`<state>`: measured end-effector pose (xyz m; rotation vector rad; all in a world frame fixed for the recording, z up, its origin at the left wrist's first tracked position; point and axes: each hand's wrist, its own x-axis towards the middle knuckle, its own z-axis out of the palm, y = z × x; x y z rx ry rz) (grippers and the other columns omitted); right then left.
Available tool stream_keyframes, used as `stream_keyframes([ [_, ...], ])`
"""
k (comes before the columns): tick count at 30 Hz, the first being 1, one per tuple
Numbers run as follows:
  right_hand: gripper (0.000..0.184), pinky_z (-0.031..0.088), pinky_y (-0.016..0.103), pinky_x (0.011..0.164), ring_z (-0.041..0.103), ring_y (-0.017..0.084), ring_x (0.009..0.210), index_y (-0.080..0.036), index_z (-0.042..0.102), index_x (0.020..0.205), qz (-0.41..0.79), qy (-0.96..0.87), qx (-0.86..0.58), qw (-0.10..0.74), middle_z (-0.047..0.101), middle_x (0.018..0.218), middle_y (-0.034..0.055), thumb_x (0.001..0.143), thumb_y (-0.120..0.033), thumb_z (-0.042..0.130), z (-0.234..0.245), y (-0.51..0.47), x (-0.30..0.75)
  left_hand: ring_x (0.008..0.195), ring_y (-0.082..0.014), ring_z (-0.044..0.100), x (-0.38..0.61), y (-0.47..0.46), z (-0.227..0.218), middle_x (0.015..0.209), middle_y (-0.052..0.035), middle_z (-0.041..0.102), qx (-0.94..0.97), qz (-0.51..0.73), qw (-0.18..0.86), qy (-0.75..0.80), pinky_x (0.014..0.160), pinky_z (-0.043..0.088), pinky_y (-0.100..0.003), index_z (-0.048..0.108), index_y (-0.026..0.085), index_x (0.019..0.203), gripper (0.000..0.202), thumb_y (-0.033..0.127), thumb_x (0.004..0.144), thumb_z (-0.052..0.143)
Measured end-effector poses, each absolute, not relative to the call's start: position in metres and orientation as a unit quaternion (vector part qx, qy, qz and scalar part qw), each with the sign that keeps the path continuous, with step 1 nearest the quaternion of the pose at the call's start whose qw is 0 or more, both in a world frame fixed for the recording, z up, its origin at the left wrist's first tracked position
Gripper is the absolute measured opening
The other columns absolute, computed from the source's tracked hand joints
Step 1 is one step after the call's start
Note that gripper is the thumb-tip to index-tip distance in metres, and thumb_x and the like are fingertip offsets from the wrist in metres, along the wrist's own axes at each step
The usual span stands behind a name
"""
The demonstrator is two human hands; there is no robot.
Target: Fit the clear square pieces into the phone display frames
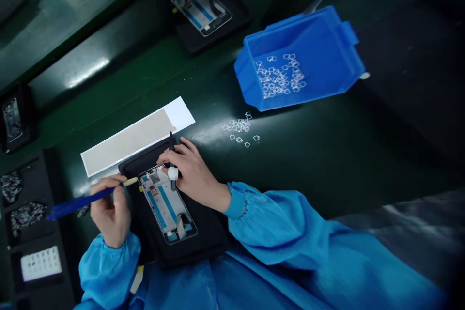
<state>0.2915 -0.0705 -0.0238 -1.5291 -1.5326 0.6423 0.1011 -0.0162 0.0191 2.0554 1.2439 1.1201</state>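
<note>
My left hand point(112, 210) is closed round a blue pen-like stick point(78, 205) whose pale cream tip point(131, 181) reaches the upper left edge of an open phone housing point(167, 206). My right hand point(198, 177) holds a slim black tool, apparently tweezers point(172, 143), with a white wrap point(173, 173) round it. Its fingertips are at the top end of the housing and partly cover it. Blue strips and small parts show inside the housing, which lies on a black tray point(212, 235) close to my body.
Beyond the tray lies a white-edged beige sheet point(127, 141). Small white frames point(238, 126) are scattered by a blue bin point(327, 58) holding many more. Another phone housing point(201, 7) sits farther back, one point(12, 118) at far left. A compartmented black tray point(36, 244) holds small parts.
</note>
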Motion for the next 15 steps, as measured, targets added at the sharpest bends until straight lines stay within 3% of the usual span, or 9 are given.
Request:
stream_keyframes([
  [3,0.023,0.026,0.052,0.116,0.058,0.021,0.096,-0.022,0.058,0.098,0.259,-0.613,-0.609,0.432,0.07,0.094,0.0,0.085,-0.004,0.051,-0.025,-0.069,0.292,0.078,-0.0165,0.061,0.098,-0.018,0.017,0.08,-0.0023,0.059,0.86,0.282,0.167,0.392,0.074,0.05,-0.031,0.061,0.02,0.088,0.014,0.015,0.092,0.049],
  [7,0.023,0.026,0.049,0.115,0.059,0.02,0.099,-0.023,0.059,0.097,0.256,-0.612,-0.619,0.421,0.071,0.097,-0.0005,0.083,-0.006,0.056,-0.024,-0.068,0.292,0.064,-0.0163,0.054,0.095,-0.017,0.009,0.076,-0.0019,0.056,0.933,0.14,0.028,0.33,0.061,0.043,-0.029,0.067,0.022,0.116,0.029,0.018,0.092,0.052],
  [10,0.026,0.022,0.045,0.117,0.059,0.019,0.102,-0.025,0.06,0.098,0.255,-0.628,-0.624,0.389,0.072,0.1,-0.0031,0.08,-0.006,0.06,-0.024,-0.067,0.292,0.056,-0.0172,0.048,0.089,-0.012,0.0,0.074,-0.0025,0.057,0.95,0.1,-0.037,0.293,0.054,0.038,-0.031,0.066,0.023,0.122,0.035,0.02,0.092,0.05],
  [15,0.024,0.017,0.04,0.119,0.058,0.018,0.109,-0.027,0.058,0.107,0.246,-0.658,-0.622,0.345,0.073,0.106,-0.0056,0.085,-0.017,0.06,-0.032,-0.063,0.296,0.046,-0.0147,0.046,0.08,0.002,-0.027,0.07,-0.0016,0.057,0.949,0.132,0.015,0.286,0.045,0.033,-0.029,0.062,0.033,0.13,0.046,0.023,0.086,0.05],
])
